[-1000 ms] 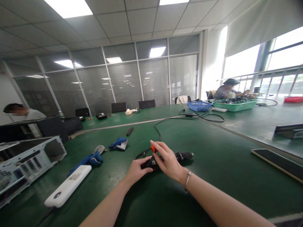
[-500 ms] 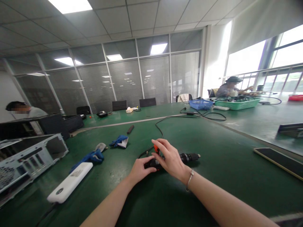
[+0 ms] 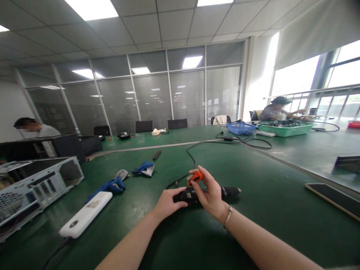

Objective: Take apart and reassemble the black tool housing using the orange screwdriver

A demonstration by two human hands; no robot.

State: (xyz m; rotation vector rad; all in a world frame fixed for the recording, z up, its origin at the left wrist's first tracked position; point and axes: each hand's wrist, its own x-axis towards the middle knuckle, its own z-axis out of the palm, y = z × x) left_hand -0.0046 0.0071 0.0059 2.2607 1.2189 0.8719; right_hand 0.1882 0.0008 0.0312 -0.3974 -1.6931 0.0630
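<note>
A black electric screwdriver [image 3: 194, 195] lies on its side on the green table, its narrow bit end pointing right and a cable at its left end. My left hand [image 3: 169, 202] is closed around its left part, thumb near the top. Above the body, my right hand [image 3: 209, 193] pinches a small orange-and-black piece [image 3: 196, 177], which looks like the handle of a small tool; its tip is hidden by the fingers. The right palm covers part of the black body behind it.
Left are a white power bank-like block [image 3: 86, 215], blue gloves [image 3: 112, 184] and an open metal computer case [image 3: 47, 187]. A dark bar [image 3: 156, 155] and black cable [image 3: 194, 157] lie ahead. Blue [image 3: 241, 129] and green baskets [image 3: 291, 130] stand back right. Two people sit farther off.
My right hand has tilted the orange-and-black piece from upright to slanting and moved it slightly right, above the black body. My left hand keeps its hold. The view has shifted a little.
</note>
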